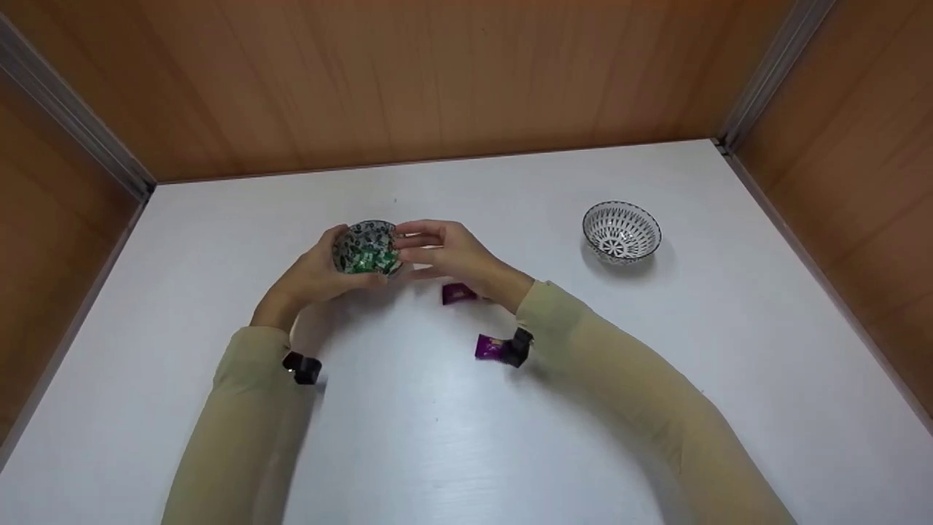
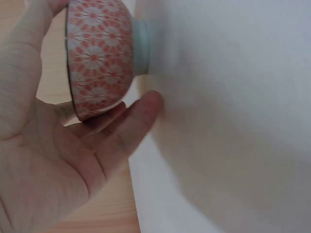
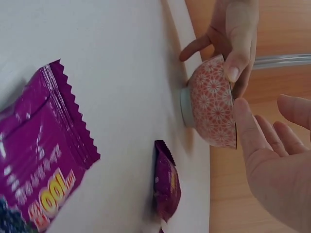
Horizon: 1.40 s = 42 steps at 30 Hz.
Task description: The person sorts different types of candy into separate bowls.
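Note:
A small bowl (image 1: pixel 370 232) with a dark floral inside and a red-and-white patterned outside (image 3: pixel 214 104) stands left of the table's middle. Green-wrapped sweets (image 1: pixel 372 260) lie in its bottom. My left hand (image 1: pixel 313 277) holds the bowl from the left, thumb along the near rim and fingers round the far side. On the other side, my right hand (image 1: pixel 458 255) has its fingers loosely extended, fingertips right at the rim, gripping nothing. Beneath the right forearm lie two purple packets, one (image 1: pixel 457 293) near the hand and one (image 1: pixel 488 347) by the wrist camera.
Farther right on the white table (image 1: pixel 437 437) stands a second bowl (image 1: pixel 640 227), white with a black pattern. Wooden panels (image 1: pixel 437 80) wall in the back and both sides, with metal posts at the corners.

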Tool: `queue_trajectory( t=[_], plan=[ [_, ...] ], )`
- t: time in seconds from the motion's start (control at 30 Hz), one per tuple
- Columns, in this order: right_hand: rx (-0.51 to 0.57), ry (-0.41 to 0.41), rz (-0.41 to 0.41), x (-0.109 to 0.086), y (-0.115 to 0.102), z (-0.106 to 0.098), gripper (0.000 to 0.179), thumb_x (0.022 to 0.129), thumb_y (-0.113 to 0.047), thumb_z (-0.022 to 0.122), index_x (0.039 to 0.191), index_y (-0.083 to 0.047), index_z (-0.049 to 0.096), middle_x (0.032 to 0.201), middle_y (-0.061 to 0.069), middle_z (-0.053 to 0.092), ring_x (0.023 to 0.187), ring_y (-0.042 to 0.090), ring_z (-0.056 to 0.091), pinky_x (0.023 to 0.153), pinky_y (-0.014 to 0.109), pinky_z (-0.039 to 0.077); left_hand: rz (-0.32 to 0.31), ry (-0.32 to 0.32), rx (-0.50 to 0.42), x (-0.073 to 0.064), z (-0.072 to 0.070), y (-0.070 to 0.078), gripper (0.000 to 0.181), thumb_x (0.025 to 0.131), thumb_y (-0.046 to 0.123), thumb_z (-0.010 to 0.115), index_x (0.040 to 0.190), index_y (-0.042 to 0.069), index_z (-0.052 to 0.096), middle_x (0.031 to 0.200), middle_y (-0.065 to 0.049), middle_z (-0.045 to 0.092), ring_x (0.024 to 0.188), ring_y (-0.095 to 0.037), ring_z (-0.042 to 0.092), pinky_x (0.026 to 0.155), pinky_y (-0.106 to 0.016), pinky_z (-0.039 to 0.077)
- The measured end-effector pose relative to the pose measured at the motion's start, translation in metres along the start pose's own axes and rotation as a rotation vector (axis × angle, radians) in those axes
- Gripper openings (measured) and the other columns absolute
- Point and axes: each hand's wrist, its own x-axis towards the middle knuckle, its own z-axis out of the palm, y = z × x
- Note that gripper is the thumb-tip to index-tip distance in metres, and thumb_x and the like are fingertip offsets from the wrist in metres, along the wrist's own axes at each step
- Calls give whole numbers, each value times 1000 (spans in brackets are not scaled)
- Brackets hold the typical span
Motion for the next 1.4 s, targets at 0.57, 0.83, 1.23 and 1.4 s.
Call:
queue_trajectory(
  t=[0.57, 0.83, 1.23, 1.4],
  plan=[
    [-462, 127, -164, -59, -48, -93, 61, 96, -33, 73, 149, -12, 51, 148, 0, 53, 138, 16, 46, 112, 33, 40, 266, 173, 129, -15, 3, 57, 97, 84, 37, 84, 160, 15, 29, 157, -17, 35, 143, -36, 36, 115, -57, 33],
    [-627, 213, -204, -102, -54, -146, 69, 93, -33, 76, 153, -14, 46, 154, 0, 46, 142, 16, 40, 116, 39, 36, 400, 11, 108, -19, 35, 83, 84, 85, 28, 84, 155, 13, 41, 146, -13, 53, 133, -31, 50, 110, -48, 41],
    [-881, 335, -108, -147, -26, -226, 88, 85, -37, 84, 158, -17, 38, 161, 8, 34, 152, 29, 18, 118, 60, 23, 454, -145, 183, 3, 78, 88, 71, 82, 15, 87, 144, 2, 54, 142, -16, 57, 124, -36, 58, 101, -43, 49],
    [-870, 271, -8, -156, -10, -245, 106, 81, -34, 87, 163, -25, 21, 165, 10, 17, 151, 34, 14, 115, 69, 19, 439, -174, 219, 9, 90, 86, 70, 80, 14, 88, 141, 2, 57, 139, -15, 60, 126, -33, 57, 108, -42, 43]
  ],
)
